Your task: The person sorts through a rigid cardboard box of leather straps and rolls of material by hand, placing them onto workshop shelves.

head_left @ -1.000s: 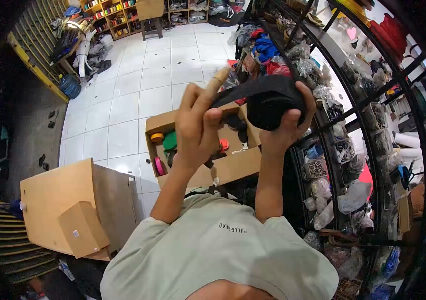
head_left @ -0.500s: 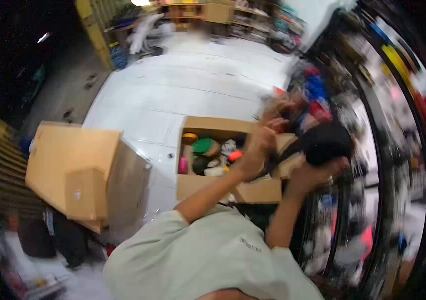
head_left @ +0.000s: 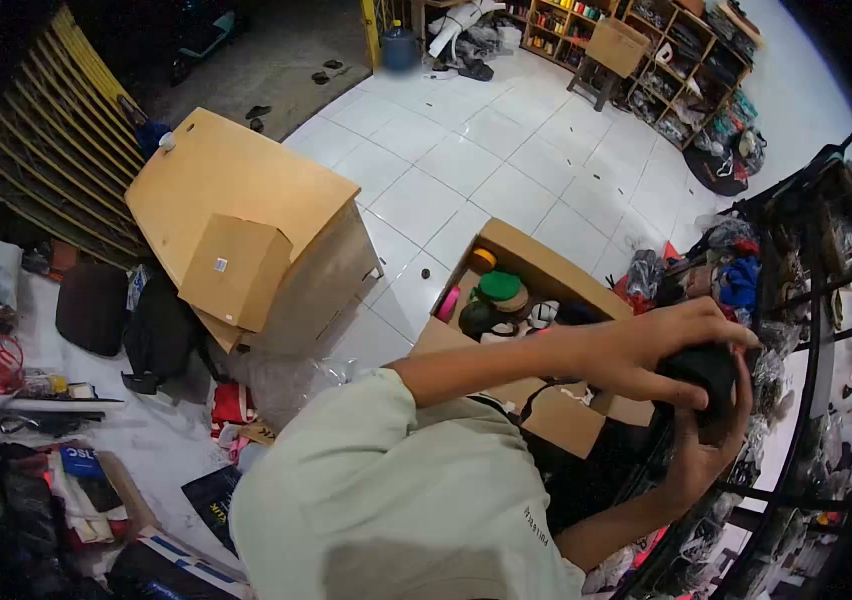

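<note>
A black, rounded cloth item, most likely a cap (head_left: 698, 372), is held between both hands at the right. My left hand (head_left: 661, 345) grips it from above, with the thumb across its near side. Around its right and lower side curl the fingers of my right hand (head_left: 708, 452). The hands hide much of its shape. Just left of them, partly behind my left forearm, stands an open cardboard box (head_left: 546, 250). Inside it I see a green round item (head_left: 499, 287), an orange one (head_left: 483, 260), a pink one (head_left: 448, 303) and other dark and white items.
Black shelving (head_left: 806, 300) packed with plastic-wrapped goods runs along the right. A wooden desk (head_left: 236, 170) bearing a closed carton (head_left: 236, 270) stands at the left. Bags (head_left: 94, 308) and loose goods lie on the left floor. Cubbyhole shelves (head_left: 681, 60) stand at the back.
My view has turned to the right and sharpened. My left hand has moved from above the box over to the black cap, which both hands now hold close to the shelving.
</note>
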### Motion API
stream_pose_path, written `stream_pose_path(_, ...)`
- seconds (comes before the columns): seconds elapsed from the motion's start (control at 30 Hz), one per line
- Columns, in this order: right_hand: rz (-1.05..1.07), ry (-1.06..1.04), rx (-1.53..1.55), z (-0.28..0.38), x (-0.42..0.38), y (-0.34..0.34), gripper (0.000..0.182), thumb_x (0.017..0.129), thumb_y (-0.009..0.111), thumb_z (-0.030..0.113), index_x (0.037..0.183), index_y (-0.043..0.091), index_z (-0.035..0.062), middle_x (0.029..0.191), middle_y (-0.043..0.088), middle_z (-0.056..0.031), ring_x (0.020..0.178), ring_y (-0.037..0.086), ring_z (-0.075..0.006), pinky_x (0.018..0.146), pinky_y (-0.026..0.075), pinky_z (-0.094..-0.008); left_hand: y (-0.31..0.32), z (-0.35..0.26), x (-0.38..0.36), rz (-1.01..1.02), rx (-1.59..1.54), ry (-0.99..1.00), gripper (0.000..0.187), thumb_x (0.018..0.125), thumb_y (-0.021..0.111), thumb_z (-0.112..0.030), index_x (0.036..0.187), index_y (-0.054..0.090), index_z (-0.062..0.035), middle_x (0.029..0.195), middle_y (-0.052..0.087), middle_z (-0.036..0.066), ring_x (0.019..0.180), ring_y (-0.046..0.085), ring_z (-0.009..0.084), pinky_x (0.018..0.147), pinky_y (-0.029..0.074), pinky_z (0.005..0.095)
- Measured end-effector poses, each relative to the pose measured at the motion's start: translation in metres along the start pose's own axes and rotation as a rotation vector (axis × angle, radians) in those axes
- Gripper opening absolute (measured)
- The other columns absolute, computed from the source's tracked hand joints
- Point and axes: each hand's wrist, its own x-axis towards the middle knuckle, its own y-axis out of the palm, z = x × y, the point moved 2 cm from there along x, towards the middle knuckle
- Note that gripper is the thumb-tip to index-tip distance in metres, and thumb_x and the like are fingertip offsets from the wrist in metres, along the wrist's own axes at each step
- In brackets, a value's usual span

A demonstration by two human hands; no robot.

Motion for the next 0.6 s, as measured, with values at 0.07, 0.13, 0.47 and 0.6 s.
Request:
stream_pose_path(0.07, -0.278, 0.023, 0.183, 0.008, 0.001, 0.012, 0.072, 0.083, 0.078, 0.031, 0.140, 0.045, 0.0017, 0.138, 0.049, -0.0178, 0.124, 0.051, -0.0310, 0.103, 0.042, -0.0402, 0.015, 0.006, -0.010, -0.126, -0.018, 0.038, 0.067, 0.090, 0.068, -0.034, 0.143, 0.039, -0.0050, 0.130, 0.049, 0.016, 0.119, 0.047, 0.0307, 0.105, 0.034, 0.0411)
stream_pose_path(0.13, -0.313, 0.049, 0.321, 0.002, -0.005, 0.026, 0.074, 0.082, 0.079, 0.029, 0.141, 0.042, 0.0029, 0.133, 0.049, -0.0162, 0.120, 0.050, -0.0271, 0.103, 0.041, -0.0391, 0.023, 0.009, -0.016, -0.415, -0.076, 0.036, 0.060, 0.091, 0.066, -0.033, 0.138, 0.044, -0.0040, 0.128, 0.050, 0.016, 0.120, 0.048, 0.0298, 0.105, 0.034, 0.0410)
stream_pose_path(0.47, -0.122, 0.279, 0.326, -0.009, -0.007, 0.003, 0.058, 0.080, 0.078, 0.010, 0.129, 0.048, 0.0009, 0.124, 0.055, -0.0114, 0.117, 0.051, -0.0207, 0.104, 0.037, -0.0361, 0.002, 0.009, -0.021, 0.047, -0.003, -0.064, 0.059, 0.099, 0.052, -0.039, 0.144, 0.036, -0.0052, 0.124, 0.047, 0.018, 0.116, 0.049, 0.0315, 0.099, 0.037, 0.0404)
stream_pose_path(0.6, -0.268, 0.309, 0.333, -0.020, -0.028, 0.035, 0.069, 0.081, 0.075, 0.005, 0.140, 0.039, 0.0010, 0.127, 0.052, -0.0111, 0.116, 0.052, -0.0212, 0.100, 0.042, -0.0333, 0.009, 0.007, -0.024, -0.262, 0.038, 0.041, 0.057, 0.099, 0.051, -0.044, 0.140, 0.043, -0.0054, 0.122, 0.050, 0.018, 0.116, 0.050, 0.0316, 0.098, 0.040, 0.0411)
